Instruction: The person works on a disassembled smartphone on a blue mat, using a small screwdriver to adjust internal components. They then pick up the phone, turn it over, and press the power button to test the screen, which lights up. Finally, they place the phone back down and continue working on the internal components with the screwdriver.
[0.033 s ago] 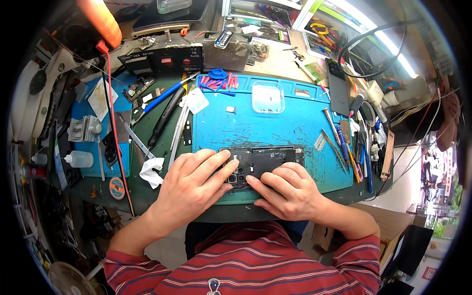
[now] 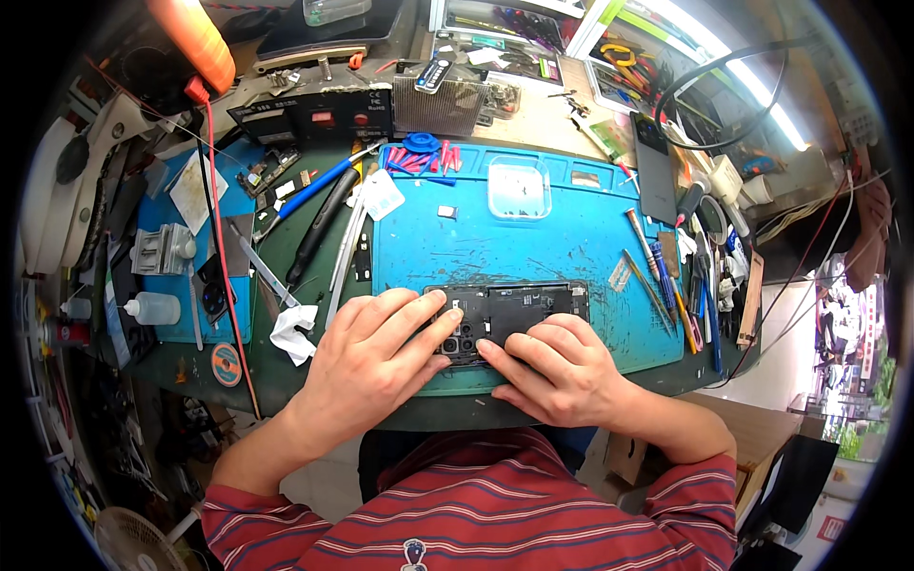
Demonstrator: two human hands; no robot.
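A black smartphone [image 2: 514, 312] with its back cover off lies lengthwise on the blue work mat [image 2: 457, 257], its inside facing up. My left hand [image 2: 373, 357] grips the phone's left end, with fingertips at its upper corner and next to the camera module [image 2: 461, 341]. My right hand [image 2: 562, 366] holds the lower right side. Its thumb presses beside the cameras, and its other fingers are curled over the phone's right half. The fingers hide parts of the phone's edges.
A clear plastic box [image 2: 519, 188] with small parts stands on the mat's far side, near a small silver-white piece [image 2: 447, 212]. Screwdrivers [image 2: 657, 262] lie at right. Tweezers [image 2: 347, 252], a black pen-like tool [image 2: 324, 228] and crumpled white tissue [image 2: 293, 333] lie left. A red cable [image 2: 221, 247] crosses the bench.
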